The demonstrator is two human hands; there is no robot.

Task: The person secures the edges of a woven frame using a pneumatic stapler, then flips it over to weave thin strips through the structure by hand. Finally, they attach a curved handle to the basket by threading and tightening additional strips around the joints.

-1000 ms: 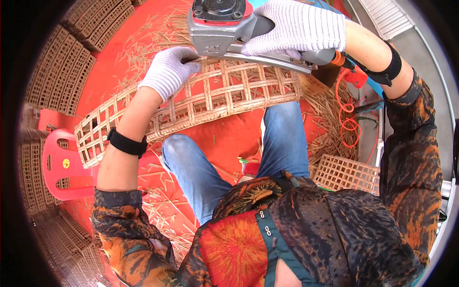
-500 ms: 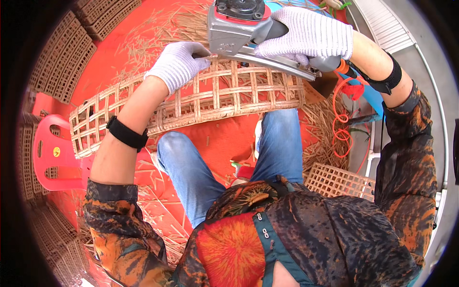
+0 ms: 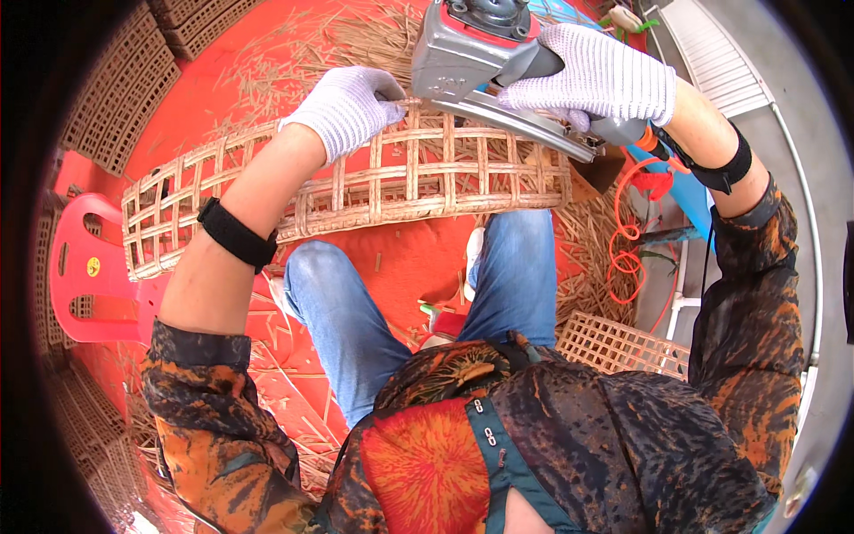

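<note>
A long woven rattan basket frame (image 3: pixel 427 171) with an open lattice lies crosswise in front of my knees. My left hand (image 3: pixel 349 111), in a white knitted glove, is closed on its far rim, thumb and fingers pinching the edge. My right hand (image 3: pixel 596 76), gloved alike, grips the handle of a grey pneumatic stapler (image 3: pixel 463 60) with a black and red top. The stapler's head stands at the far rim, just right of my left fingertips. Its long magazine slants down to the right over the basket. Whether its nose touches the rim cannot be made out.
An orange coiled air hose (image 3: pixel 625 254) hangs at the right. A red plastic chair (image 3: pixel 76 298) stands at the left, near stacked woven panels (image 3: pixel 120 98). Cut strips (image 3: pixel 329 44) litter the red floor. Another lattice panel (image 3: pixel 614 343) lies by my right thigh.
The stapler and both my hands have shifted a little to the right along the far rim. The basket's left end has moved slightly left and away from me.
</note>
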